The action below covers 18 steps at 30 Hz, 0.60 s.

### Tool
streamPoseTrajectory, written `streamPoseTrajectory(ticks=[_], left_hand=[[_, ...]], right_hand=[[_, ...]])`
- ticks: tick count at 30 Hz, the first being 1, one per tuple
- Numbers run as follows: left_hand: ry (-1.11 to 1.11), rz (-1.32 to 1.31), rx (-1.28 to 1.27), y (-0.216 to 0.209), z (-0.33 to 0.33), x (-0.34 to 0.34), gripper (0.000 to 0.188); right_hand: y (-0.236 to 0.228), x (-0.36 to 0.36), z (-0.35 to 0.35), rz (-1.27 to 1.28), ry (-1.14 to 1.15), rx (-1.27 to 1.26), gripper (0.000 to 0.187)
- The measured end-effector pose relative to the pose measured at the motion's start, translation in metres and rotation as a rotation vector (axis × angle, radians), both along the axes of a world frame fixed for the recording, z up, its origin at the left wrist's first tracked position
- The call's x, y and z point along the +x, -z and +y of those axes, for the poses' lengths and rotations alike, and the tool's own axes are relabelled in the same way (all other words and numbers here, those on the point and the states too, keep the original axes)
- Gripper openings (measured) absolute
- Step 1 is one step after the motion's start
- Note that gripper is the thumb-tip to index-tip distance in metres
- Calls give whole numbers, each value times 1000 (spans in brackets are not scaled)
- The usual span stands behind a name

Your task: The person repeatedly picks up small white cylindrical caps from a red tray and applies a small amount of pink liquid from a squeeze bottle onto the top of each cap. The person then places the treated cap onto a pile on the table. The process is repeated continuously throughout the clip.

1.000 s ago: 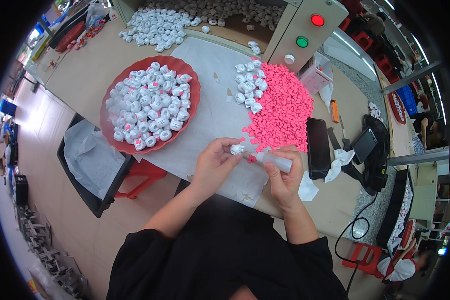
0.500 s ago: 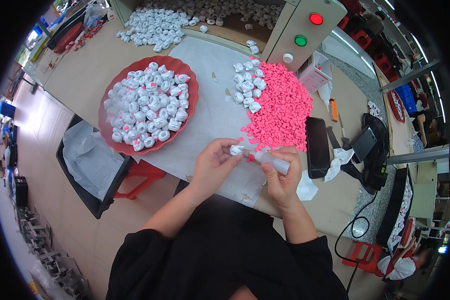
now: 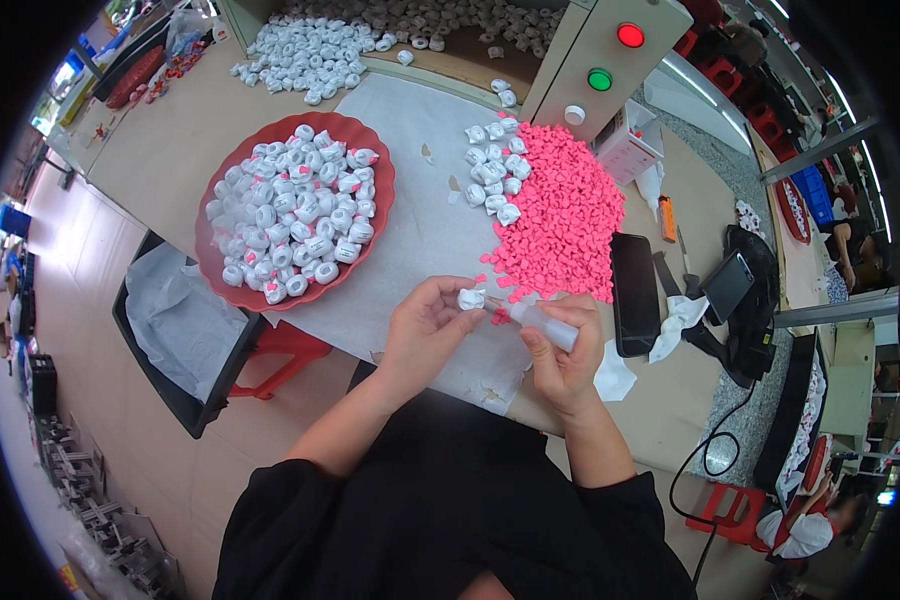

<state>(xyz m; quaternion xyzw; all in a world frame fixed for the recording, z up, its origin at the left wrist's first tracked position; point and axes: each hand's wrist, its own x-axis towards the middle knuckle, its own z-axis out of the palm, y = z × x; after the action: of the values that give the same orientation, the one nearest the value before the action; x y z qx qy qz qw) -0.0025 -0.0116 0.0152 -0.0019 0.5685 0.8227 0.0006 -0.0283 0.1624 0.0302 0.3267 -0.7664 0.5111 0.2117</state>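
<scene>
Between its thumb and fingertips, my left hand (image 3: 425, 330) pinches a small white rounded piece (image 3: 471, 299). My right hand (image 3: 568, 362) grips a translucent squeeze bottle (image 3: 545, 326), tilted so its thin tip points at the white piece. Whether the tip touches it is too small to tell. A few pink bits (image 3: 500, 317) show just below the tip; I cannot tell whether they are held or lie on the paper. Beyond my hands spreads a heap of small pink pieces (image 3: 560, 210), with a cluster of white pieces (image 3: 492, 175) along its left side.
A red scalloped bowl (image 3: 386, 200) of white pieces with pink bits stands to the left. A black phone (image 3: 636, 295) lies right of the heap, near an orange glue-like tube (image 3: 667, 219). At the back is a machine housing (image 3: 610, 60) with more white pieces (image 3: 305, 55).
The white piece in my left hand seems slightly turned. Both hands and the bottle stay almost in the same place.
</scene>
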Motion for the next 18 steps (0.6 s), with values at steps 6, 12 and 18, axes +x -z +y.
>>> streamPoseTrajectory(ticks=[6, 12, 18], left_hand=[[11, -18, 4, 1, -1, 0, 28], [-1, 6, -7, 1, -2, 0, 28], [-10, 12, -18, 3, -1, -1, 28]], right_hand=[[-2, 0, -1, -23, 30, -13, 32], [-1, 0, 0, -62, 35, -37, 30], [2, 1, 1, -110, 18, -74, 29]])
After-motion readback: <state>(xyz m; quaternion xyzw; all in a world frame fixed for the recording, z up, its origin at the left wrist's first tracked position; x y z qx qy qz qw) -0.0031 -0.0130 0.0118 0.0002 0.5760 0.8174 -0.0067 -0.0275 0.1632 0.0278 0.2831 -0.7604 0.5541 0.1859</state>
